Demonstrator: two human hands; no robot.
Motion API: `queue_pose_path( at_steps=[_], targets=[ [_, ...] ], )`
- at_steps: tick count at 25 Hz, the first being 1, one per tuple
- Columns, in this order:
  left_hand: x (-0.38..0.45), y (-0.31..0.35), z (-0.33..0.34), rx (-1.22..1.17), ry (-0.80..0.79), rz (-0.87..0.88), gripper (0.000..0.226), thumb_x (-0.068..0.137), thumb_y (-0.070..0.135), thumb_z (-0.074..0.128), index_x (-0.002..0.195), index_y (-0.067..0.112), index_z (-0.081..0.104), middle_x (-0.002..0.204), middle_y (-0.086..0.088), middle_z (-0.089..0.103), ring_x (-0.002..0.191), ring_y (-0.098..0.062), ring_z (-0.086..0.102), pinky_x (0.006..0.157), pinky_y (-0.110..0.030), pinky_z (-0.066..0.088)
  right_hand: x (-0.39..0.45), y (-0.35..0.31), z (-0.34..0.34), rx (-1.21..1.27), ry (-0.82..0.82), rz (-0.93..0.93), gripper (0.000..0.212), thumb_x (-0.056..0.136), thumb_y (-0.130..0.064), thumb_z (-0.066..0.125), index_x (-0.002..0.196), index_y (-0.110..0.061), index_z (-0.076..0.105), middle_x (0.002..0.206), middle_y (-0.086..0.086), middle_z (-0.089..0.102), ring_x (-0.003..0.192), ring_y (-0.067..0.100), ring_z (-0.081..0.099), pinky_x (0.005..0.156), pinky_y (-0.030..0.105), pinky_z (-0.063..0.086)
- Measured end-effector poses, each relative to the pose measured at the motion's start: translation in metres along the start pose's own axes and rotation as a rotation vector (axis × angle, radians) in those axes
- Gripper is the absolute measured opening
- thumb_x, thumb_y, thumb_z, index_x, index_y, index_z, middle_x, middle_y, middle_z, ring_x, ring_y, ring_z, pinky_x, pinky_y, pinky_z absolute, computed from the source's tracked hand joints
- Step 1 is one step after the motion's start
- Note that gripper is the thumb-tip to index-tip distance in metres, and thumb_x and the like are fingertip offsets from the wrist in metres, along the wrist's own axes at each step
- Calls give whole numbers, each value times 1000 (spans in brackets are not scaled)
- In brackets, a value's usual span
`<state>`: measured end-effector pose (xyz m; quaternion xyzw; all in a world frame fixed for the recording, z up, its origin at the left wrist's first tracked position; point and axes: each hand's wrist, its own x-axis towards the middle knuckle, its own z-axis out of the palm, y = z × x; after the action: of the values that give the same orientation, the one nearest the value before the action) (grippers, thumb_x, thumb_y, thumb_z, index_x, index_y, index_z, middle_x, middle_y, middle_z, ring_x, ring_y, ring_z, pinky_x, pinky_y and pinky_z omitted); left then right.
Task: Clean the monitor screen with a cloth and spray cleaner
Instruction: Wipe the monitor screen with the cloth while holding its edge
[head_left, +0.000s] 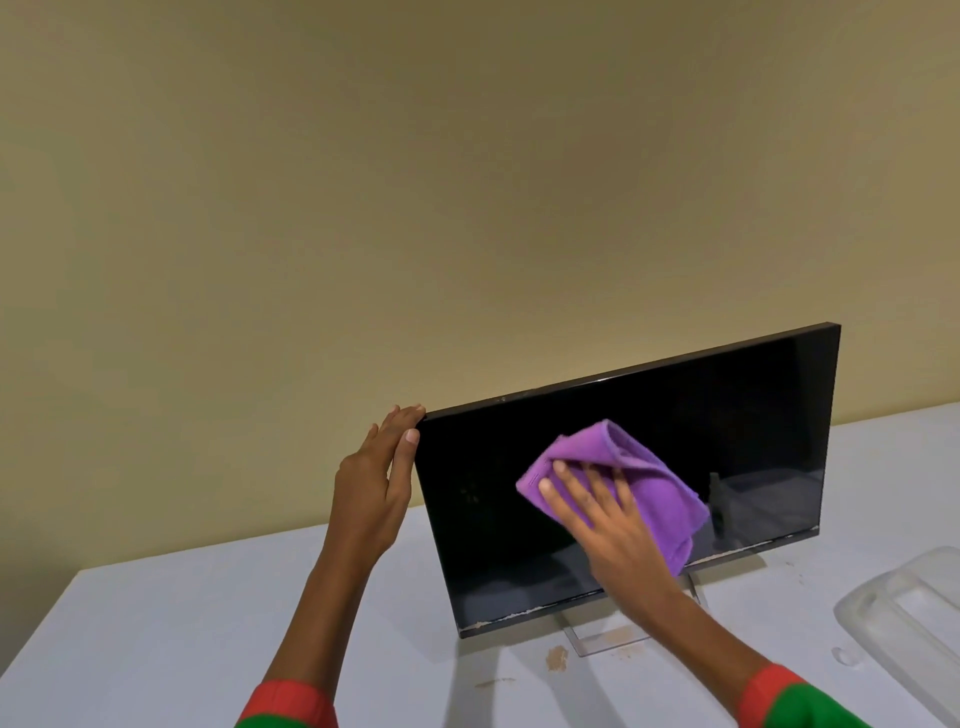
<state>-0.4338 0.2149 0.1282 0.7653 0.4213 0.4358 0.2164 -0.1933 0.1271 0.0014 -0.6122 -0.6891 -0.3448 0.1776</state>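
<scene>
A black monitor (727, 415) stands on the white table, its dark screen facing me. A crumpled purple cloth (644, 478) lies against the middle of the screen. My right hand (597, 514) presses the cloth flat to the glass with straight, spread fingers. My left hand (379, 473) rests on the monitor's upper left corner, its fingers straight along the left edge and reaching behind the top corner. No spray cleaner is in view.
The white table (208, 623) runs along a beige wall. A clear plastic lid or tray (909, 613) lies at the right edge. The monitor's clear stand base (608, 636) sits under the screen, with brown stains (557, 657) on the table beside it.
</scene>
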Motion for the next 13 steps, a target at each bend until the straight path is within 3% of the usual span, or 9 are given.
queue_pose_path(
  at_steps=[2,4,7,9,11,13],
  targets=[
    [-1,1,2,9,20,1,31,97,25,40,123,27,56,117,34,39,110,34,20,106,-16,23,-7,-19,7,-23,-44,-90,101,64,6,56,152,-19,11,158,3,15,147,24,5,116,48,6],
    [1,1,3,24,46,5,31,97,25,39,122,26,57,121,24,46,119,19,28,108,-21,23,4,-31,10,-22,-45,-138,94,69,1,52,151,-19,13,157,3,16,147,25,6,116,49,5],
    [3,4,5,52,78,12,31,97,25,39,120,24,59,122,9,56,125,0,36,111,-27,23,34,-28,3,26,15,-143,76,80,-2,36,151,-21,17,158,1,16,143,25,23,120,50,12],
    [2,7,8,70,123,-10,31,97,27,39,117,22,62,122,0,62,126,-4,36,113,-35,26,46,-14,-4,53,37,-80,76,79,-1,32,151,-24,19,158,0,18,141,25,30,117,50,18],
    [0,12,10,70,163,-71,31,96,32,40,114,23,63,120,-8,65,129,-8,34,112,-42,29,47,6,-8,61,73,56,79,80,2,36,151,-25,17,158,0,18,142,25,27,116,53,20],
    [4,20,10,122,153,-160,35,96,38,38,113,23,64,122,-13,63,137,-22,28,111,-45,28,38,27,-7,55,109,249,85,78,7,45,151,-25,15,157,2,20,144,26,21,115,56,19]
  ],
)
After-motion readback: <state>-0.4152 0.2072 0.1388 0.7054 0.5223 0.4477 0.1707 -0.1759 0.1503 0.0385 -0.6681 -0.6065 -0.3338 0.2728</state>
